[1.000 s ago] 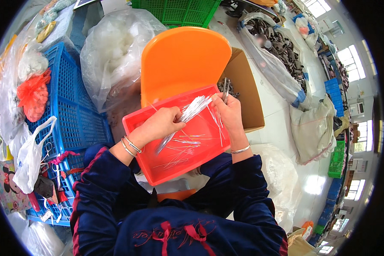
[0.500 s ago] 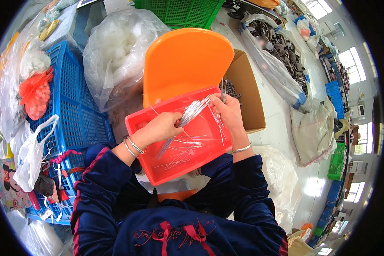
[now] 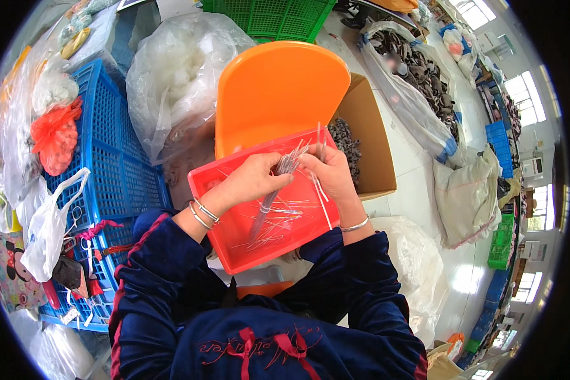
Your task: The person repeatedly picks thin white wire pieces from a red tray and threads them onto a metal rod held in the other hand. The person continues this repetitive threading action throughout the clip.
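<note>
My left hand (image 3: 250, 180) is closed round a bundle of thin silvery-white wire-like strands (image 3: 287, 164), whose tail slants down over a shallow red tray (image 3: 240, 256). Close beside it, my right hand (image 3: 332, 174) pinches a few separate strands (image 3: 323, 201); their ends stick out above and below the fingers. The right fingertips are at the top end of the bundle, and whether they touch it is hard to see. More loose strands (image 3: 288, 215) lie scattered on the tray floor. The tray rests between my lap and an orange chair (image 3: 278, 95).
A blue plastic crate (image 3: 117, 152) stands on the left, hung with bags and scissors. Beyond are a clear bag of white stuffing (image 3: 183, 76) and a green crate (image 3: 266, 18). On the right are a cardboard box (image 3: 377, 145) with dark pieces and a white sack (image 3: 465, 199).
The bundle has turned more upright in my left hand, which has moved slightly right and up. My right hand has shifted a little down and left, toward the top of the bundle.
</note>
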Available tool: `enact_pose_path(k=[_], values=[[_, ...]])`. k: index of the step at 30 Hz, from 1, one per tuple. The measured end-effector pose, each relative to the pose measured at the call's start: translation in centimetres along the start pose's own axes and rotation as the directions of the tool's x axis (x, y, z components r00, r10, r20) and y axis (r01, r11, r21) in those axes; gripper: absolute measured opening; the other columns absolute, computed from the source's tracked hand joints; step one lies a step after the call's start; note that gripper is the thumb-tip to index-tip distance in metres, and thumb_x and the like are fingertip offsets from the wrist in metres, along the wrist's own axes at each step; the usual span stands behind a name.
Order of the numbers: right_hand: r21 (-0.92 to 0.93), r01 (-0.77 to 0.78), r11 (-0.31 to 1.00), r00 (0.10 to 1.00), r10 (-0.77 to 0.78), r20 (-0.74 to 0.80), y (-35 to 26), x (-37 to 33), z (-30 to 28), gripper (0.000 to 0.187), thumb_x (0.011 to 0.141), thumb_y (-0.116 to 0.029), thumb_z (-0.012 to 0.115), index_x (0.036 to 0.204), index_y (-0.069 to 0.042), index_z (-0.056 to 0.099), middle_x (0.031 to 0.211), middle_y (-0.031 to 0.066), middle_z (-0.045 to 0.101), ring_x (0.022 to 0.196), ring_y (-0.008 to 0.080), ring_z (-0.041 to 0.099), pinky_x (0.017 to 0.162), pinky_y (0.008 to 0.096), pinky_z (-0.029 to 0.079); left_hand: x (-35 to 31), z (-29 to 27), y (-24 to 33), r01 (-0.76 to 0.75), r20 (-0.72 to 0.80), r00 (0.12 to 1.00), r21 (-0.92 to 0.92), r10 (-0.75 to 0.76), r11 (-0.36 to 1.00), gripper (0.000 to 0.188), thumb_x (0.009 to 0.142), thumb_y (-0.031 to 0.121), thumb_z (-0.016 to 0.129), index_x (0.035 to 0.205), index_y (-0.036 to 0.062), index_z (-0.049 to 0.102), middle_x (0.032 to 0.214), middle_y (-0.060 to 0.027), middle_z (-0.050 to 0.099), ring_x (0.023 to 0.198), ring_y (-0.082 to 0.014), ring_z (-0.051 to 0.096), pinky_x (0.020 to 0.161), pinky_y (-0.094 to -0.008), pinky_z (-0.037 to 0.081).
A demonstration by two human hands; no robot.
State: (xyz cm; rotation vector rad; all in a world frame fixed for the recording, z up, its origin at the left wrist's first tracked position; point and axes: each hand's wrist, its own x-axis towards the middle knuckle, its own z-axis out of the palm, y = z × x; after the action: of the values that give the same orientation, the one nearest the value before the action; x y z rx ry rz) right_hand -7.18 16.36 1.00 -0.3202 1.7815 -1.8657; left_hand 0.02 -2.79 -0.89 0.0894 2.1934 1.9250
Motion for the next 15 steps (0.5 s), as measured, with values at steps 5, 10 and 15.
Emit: enact_pose_path(k=[5,10,15], values=[[-0.117,0.044,0.992,0.998,-0.04,0.044,0.2,-0.1,0.1,0.008,0.089,-0.01,0.068,0.089,-0.002,0.065,0.075,-0.0049,0.059,0.064,0.0008,0.047,0.054,0.0182,0.036,-0.1,0.2,0.4,0.027,0.001,1.0,-0.105,-0.027,0.994,0.02,0.09,0.02,0.062,0.088,0.0001,0.062,0.07,-0.0013,0.057,0.067,-0.0081,0.053,0.06,-0.0275,0.046],[-0.17,0.071,0.983,0.997,-0.066,0.036,-0.1,0.1,-0.3,0.011,0.089,-0.011,0.067,0.085,-0.002,0.063,0.073,-0.0044,0.059,0.064,0.0013,0.047,0.055,0.0186,0.036,-0.3,0.0,0.8,0.044,0.04,0.998,-0.131,-0.04,0.99,0.018,0.093,0.018,0.062,0.094,0.0003,0.062,0.075,0.0019,0.058,0.07,-0.0055,0.052,0.063,-0.0245,0.045],[-0.206,0.088,0.975,0.994,-0.098,-0.038,-0.9,1.0,-0.8,0.011,0.091,-0.011,0.066,0.084,-0.004,0.061,0.07,-0.003,0.059,0.06,0.0021,0.048,0.051,0.0195,0.036,0.0,-0.5,-0.5,0.003,0.068,0.998,-0.043,0.0,0.999,0.019,0.094,0.019,0.059,0.09,0.0,0.061,0.074,0.0014,0.057,0.068,-0.0062,0.051,0.063,-0.0255,0.045]])
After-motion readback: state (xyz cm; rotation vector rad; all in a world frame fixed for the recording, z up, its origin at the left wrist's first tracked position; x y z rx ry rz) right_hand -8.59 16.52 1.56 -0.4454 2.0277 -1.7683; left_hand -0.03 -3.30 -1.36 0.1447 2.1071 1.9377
